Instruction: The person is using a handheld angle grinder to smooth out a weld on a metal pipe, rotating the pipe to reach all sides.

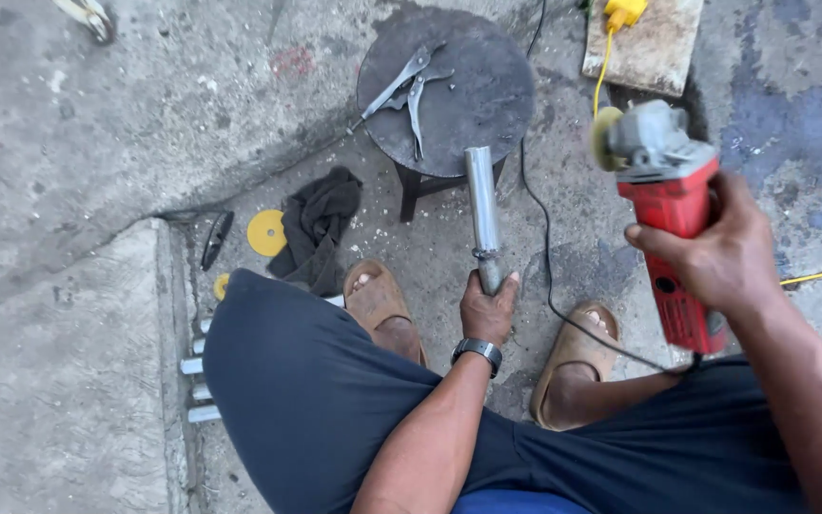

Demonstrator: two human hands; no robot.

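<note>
Seated person, viewed from above, with both hands occupied. Left hand [489,306], wearing a dark wristwatch [478,350], is closed around the lower end of a short grey metal tube [481,211]. The tube is round in section, dull silver with a brushed sheen, and carries a narrow raised ring or seam just above the fist. It stands tilted slightly from upright, its open upper end resting against the near rim of a round dark steel plate stool [473,100].

Right hand [715,252] is wrapped around the body of a red angle grinder [670,214] with a grey gear head and a yellowish disc facing left. The disc sits near the top of the tube but apart from it. A black power cord [549,276] runs from the grinder across the ground between the feet.

On the stool lies a pair of grey locking pliers [411,90], jaws spread. On the concrete floor [68,143] to the left are a crumpled black rag [321,228] and, just beside it, a flat yellow disc [266,232]. Both feet wear tan sandals [378,300]. Several short white tube ends [197,390] lie by the left knee.
</note>
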